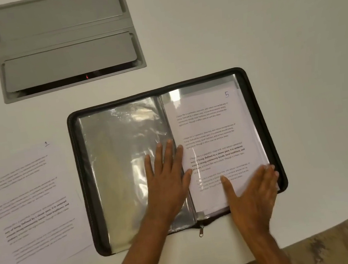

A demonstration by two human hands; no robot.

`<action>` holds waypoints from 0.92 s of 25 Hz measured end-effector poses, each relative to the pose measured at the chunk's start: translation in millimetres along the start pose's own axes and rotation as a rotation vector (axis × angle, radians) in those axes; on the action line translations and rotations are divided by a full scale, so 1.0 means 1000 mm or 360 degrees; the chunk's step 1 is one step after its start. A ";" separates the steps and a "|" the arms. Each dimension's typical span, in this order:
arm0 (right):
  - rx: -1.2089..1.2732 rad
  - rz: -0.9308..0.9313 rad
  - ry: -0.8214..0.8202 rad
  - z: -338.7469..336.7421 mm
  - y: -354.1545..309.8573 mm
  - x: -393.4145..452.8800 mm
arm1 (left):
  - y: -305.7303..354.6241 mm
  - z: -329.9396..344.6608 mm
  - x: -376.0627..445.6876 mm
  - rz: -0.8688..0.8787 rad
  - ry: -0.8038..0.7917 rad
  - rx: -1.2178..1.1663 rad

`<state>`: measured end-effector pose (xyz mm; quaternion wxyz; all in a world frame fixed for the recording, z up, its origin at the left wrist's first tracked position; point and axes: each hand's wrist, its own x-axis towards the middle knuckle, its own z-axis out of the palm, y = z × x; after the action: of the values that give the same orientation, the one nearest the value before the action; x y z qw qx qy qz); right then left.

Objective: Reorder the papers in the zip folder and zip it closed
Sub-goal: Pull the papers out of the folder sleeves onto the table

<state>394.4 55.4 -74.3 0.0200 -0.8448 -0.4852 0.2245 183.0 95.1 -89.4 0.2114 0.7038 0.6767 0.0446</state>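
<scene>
A black zip folder (267, 131) lies open on the white table, with clear plastic sleeves inside. Its left side shows empty sleeves (119, 162). On the right side sits a printed page marked 5 (210, 126) in a sleeve. My left hand (166, 178) lies flat with straight fingers on the sleeves near the folder's spine. My right hand (254, 192) rests flat on the lower right corner of the page marked 5. The zip pull (201, 231) hangs at the folder's near edge.
Loose printed sheets (32, 205), the top one marked 1, lie on the table left of the folder. A grey cable hatch (64, 39) is set into the table at the back left. The table's curved edge and floor (342, 237) are at the lower right.
</scene>
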 end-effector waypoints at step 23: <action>0.0051 -0.0376 0.0010 -0.018 -0.005 0.030 | 0.016 -0.102 0.167 -0.0118 0.0170 -0.0597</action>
<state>410.5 85.8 -68.1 0.0613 -0.7821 -0.5776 0.2256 175.9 282.0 -28.4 0.3041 0.6234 0.6922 0.1995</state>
